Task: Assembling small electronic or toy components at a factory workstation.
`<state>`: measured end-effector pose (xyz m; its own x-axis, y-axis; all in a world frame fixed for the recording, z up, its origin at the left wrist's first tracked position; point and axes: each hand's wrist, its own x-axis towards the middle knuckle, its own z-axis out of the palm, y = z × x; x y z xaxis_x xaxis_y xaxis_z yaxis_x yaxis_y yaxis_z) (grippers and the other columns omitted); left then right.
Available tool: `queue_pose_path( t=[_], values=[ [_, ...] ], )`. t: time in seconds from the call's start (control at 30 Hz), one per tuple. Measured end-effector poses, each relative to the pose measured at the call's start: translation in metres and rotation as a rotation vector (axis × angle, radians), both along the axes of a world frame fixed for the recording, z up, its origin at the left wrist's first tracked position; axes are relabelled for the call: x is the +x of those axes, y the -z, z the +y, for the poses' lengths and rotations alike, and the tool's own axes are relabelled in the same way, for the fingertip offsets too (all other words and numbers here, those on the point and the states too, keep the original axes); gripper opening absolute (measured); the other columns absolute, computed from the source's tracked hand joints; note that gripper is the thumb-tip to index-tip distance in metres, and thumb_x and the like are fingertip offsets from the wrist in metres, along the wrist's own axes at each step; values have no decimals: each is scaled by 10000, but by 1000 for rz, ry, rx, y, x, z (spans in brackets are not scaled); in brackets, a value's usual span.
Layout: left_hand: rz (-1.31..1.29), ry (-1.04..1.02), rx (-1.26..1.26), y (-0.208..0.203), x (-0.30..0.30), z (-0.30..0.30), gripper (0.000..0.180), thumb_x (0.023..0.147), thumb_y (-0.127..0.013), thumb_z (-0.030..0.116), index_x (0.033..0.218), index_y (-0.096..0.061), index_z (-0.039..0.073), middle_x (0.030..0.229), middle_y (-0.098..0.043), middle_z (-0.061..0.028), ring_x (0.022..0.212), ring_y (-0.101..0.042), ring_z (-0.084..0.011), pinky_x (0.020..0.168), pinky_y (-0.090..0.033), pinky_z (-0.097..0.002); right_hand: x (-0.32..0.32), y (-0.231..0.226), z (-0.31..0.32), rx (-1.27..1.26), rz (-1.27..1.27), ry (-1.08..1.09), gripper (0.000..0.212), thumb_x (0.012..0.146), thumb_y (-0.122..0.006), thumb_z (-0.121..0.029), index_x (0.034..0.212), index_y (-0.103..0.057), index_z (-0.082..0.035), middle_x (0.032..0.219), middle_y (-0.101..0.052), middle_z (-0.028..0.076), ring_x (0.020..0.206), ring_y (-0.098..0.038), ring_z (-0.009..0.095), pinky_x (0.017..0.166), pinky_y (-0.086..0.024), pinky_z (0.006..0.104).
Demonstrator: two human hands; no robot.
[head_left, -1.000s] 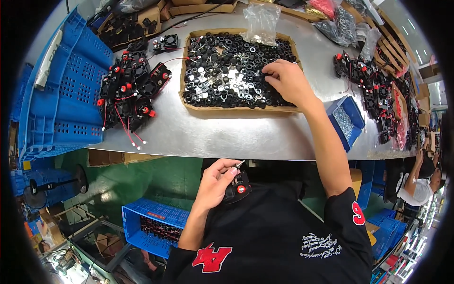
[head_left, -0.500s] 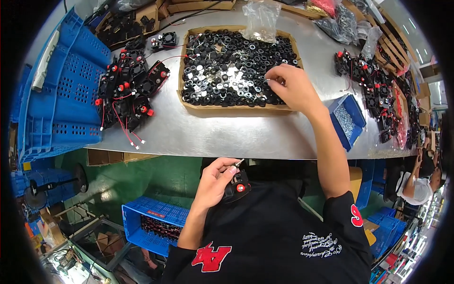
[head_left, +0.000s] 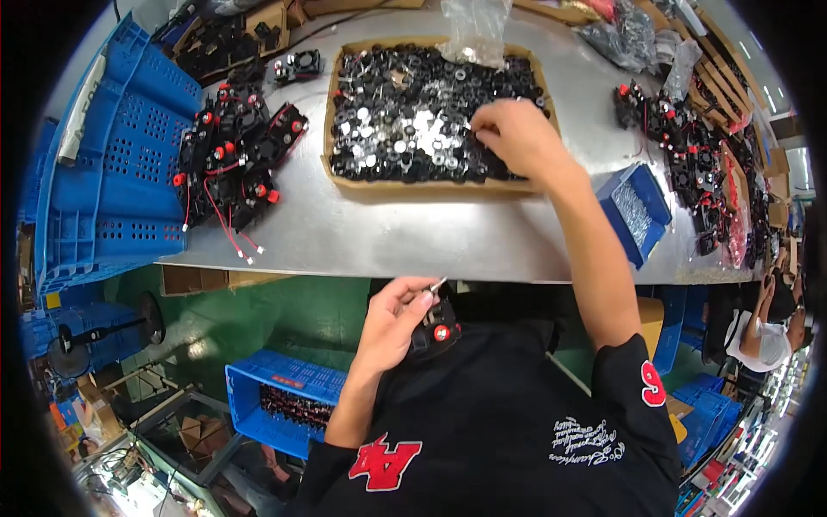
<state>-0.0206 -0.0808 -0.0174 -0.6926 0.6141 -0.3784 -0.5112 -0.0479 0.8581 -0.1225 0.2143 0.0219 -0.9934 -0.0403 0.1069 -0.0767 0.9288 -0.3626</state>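
My left hand [head_left: 394, 326] is closed around a small black assembly with a red knob [head_left: 441, 333], just in front of the table's near edge. A thin metal pin [head_left: 438, 284] sticks up beside its thumb. Over the right part of a shallow cardboard tray [head_left: 431, 185], my right hand [head_left: 519, 138] reaches down with thumb and forefinger drawn together. Whatever is between those fingertips, if anything, is too small to make out. Black ring-shaped parts [head_left: 379, 159] and shiny silver discs fill the tray.
Left of the tray, black fan assemblies [head_left: 228, 151] with red knobs and wires lie piled against a blue crate [head_left: 138, 164]. A blue bin of screws [head_left: 633, 215] stands at right, before more assemblies [head_left: 689, 164]. A clear plastic bag [head_left: 476, 30] overlaps the tray's far edge.
My right hand has shifted slightly left and farther away over the tray's parts. My left hand still holds the black assembly in nearly the same place.
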Motion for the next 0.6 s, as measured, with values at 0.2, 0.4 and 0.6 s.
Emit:
queue_pose_path(
  t=[0.2, 0.4, 0.6],
  values=[
    [-11, -8, 90, -12, 0, 9, 276, 964, -561, 88, 1203, -569, -50, 1029, -657, -78, 954, -607, -109, 863, -489, -257, -8, -12, 0, 2, -82, 68, 261, 722, -621, -132, 940, -704, -14, 825, -684, 175, 773, -654, 342, 747, -530, 395],
    [-28, -30, 139, -16, 3, 7, 293, 961, -581, 95, 1214, -566, -52, 1025, -660, -80, 946, -612, -106, 857, -492, -251, 51, -34, -19, -461, 75, 116, 193, 780, -646, -94, 944, -708, -12, 794, -683, 94, 755, -662, 202, 688, -516, 314],
    [-80, 52, 152, -16, 0, 20, 273, 963, -588, 109, 1184, -590, -51, 1017, -666, -74, 929, -615, -101, 842, -493, -244, 140, -25, -60, -894, -115, -97, 179, 772, -696, -41, 943, -718, 6, 872, -693, 95, 767, -635, 163, 688, -486, 267]
  ],
)
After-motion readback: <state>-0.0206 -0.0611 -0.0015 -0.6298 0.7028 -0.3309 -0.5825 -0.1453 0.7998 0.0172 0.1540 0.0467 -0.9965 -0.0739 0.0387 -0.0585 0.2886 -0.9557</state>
